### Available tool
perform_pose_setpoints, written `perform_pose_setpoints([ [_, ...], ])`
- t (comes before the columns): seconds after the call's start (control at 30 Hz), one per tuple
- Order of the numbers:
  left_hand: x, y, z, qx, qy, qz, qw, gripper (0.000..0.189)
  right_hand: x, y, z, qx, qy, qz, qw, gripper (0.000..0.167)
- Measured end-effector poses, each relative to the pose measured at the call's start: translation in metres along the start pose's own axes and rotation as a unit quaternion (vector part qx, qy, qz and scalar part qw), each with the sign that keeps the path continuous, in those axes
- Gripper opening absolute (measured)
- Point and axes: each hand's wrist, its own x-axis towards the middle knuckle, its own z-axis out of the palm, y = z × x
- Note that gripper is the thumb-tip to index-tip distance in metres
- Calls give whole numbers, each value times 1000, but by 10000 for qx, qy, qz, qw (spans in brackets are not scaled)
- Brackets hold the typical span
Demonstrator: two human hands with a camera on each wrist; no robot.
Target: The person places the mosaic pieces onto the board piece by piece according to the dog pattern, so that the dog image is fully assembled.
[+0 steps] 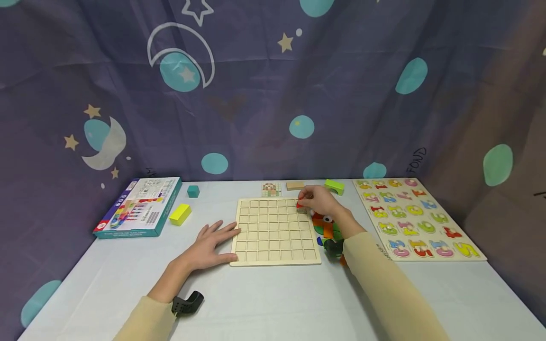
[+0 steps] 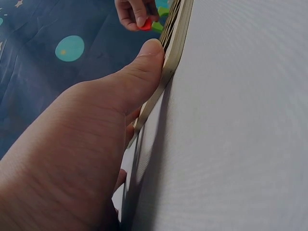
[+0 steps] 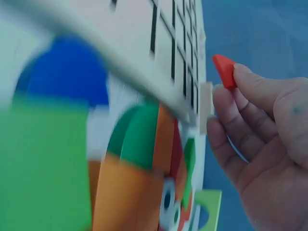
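Observation:
A pale wooden grid board [image 1: 273, 232] lies flat on the white table, its square cells bare. My left hand [image 1: 212, 248] rests at the board's left edge with fingers spread; in the left wrist view the thumb [image 2: 144, 62] touches the rim. Above the board's far right corner, my right hand [image 1: 320, 200] pinches a small red block [image 3: 224, 70] between thumb and fingers. Under the right forearm, beside the board, sits a pile of coloured pieces [image 1: 327, 227], partly hidden. The right wrist view shows orange, green and blue pieces [image 3: 67, 72] in it, some with printed eyes.
Behind the board lie a small pattern card [image 1: 271, 190], a wooden block [image 1: 295, 185] and a green arch block [image 1: 334, 186]. A number puzzle board [image 1: 420, 220] is at right. At left are a flat box [image 1: 138, 208], a yellow-green block [image 1: 180, 214] and a teal cube [image 1: 193, 191].

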Motion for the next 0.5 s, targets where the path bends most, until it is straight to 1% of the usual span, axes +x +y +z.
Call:
perform_pose_setpoints([
  [0.23,2,1,1,-1,-88,-49,9999,75,10,-15,14,179,-49,-44,9998,7],
  [0.5,1,0,0,0,-62,-96,9999,75,22,-27,35,648,-166,-144,9977,8],
])
